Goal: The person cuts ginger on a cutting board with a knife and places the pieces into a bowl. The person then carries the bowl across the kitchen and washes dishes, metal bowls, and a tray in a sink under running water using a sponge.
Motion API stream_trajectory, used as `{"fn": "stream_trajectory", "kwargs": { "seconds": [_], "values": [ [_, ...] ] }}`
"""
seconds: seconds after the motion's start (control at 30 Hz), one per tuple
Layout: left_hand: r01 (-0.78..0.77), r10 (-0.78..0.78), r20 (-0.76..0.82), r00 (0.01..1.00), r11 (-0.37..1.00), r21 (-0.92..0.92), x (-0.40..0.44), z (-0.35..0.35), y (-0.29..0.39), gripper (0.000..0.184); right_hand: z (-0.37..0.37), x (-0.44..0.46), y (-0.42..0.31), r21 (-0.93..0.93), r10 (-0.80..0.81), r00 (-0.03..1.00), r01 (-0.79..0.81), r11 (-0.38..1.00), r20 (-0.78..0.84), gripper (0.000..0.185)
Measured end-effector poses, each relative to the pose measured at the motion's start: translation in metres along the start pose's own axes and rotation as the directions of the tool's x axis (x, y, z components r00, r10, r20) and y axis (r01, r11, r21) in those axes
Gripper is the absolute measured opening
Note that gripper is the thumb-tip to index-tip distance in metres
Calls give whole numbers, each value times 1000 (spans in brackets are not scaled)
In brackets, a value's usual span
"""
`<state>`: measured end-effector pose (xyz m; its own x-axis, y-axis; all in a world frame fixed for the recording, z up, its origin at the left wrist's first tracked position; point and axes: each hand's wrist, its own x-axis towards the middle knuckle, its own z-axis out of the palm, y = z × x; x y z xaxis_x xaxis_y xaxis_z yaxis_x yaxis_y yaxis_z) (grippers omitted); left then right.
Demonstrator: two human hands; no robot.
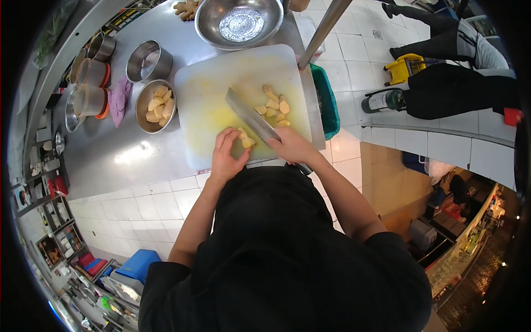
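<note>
My right hand [293, 146] grips a knife [246, 112] with a broad blade, which points forward and left over the white cutting board [202, 91]. Under the fingertips of my left hand [227, 156] is a piece of peeled ginger [246, 140], close to the left side of the blade. Several more ginger pieces [272, 104] lie right of the knife on the board. A metal bowl [139, 117] left of the board holds a heap of peeled ginger chunks [160, 105]. Yellowish stains mark the board.
A large metal bowl [213, 30] and unpeeled ginger root [187, 9] sit beyond the board. Metal pots [148, 62], plastic tubs [88, 99] and a purple cloth [118, 100] are on the steel table's left. A green bin [327, 102] stands at right. Another person [442, 41] is farther right.
</note>
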<state>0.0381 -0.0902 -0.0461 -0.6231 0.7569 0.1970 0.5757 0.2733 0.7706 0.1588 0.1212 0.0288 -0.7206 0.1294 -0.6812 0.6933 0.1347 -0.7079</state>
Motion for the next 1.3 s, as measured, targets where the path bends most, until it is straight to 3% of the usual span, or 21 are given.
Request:
{"fn": "stream_trajectory", "kwargs": {
  "seconds": [0.07,0.13,0.17,0.23,0.27,0.37,0.43,0.57,0.67,0.87,1.03,1.07,1.2,1.3],
  "values": [
    [0,0,25,1000,1000,7,1,-1,-1,52,6,-9,14,5,24,999,-23,1000,-47,28],
    [-6,5,47,999,1000,16,3,-2,-1,53,17,-6,40,-88,-227,934,210,974,-276,27],
    [-3,2,32,999,1000,23,3,-1,0,52,23,-5,49,-85,-227,933,212,974,-279,27],
    [-2,1,21,1000,1000,30,1,0,0,51,32,-9,53,-346,-361,801,206,915,-478,28],
    [-14,13,22,1000,999,38,2,1,0,50,34,-12,53,-343,-358,799,203,917,-483,28],
    [-40,38,38,999,998,56,2,1,0,48,35,-26,40,-319,-291,865,164,934,-409,23],
    [-54,51,49,998,996,70,2,0,1,47,39,-24,42,-541,-276,915,78,837,-295,21],
    [-31,30,9,1000,997,68,-2,5,3,46,56,-55,15,-597,-289,916,70,799,-279,26],
    [4,-4,-9,1000,997,76,-3,7,2,45,67,-71,3,-670,-237,958,69,739,-163,33],
    [13,-10,-37,999,996,89,-5,7,0,45,69,-77,9,-649,-295,943,127,750,-156,31],
    [-1,7,-52,999,994,106,-3,7,0,48,64,-69,-1,-552,-233,958,106,827,-165,25],
    [-4,9,-58,998,996,88,-2,7,1,47,63,-63,-1,-488,-241,954,126,864,-180,22],
    [-11,15,-55,998,998,62,-4,7,0,46,67,4,21,-546,-325,920,161,822,-218,19],
    [8,-7,-33,999,1000,31,-7,3,-4,45,57,21,23,-491,-361,913,229,840,-192,19]
  ]
}}
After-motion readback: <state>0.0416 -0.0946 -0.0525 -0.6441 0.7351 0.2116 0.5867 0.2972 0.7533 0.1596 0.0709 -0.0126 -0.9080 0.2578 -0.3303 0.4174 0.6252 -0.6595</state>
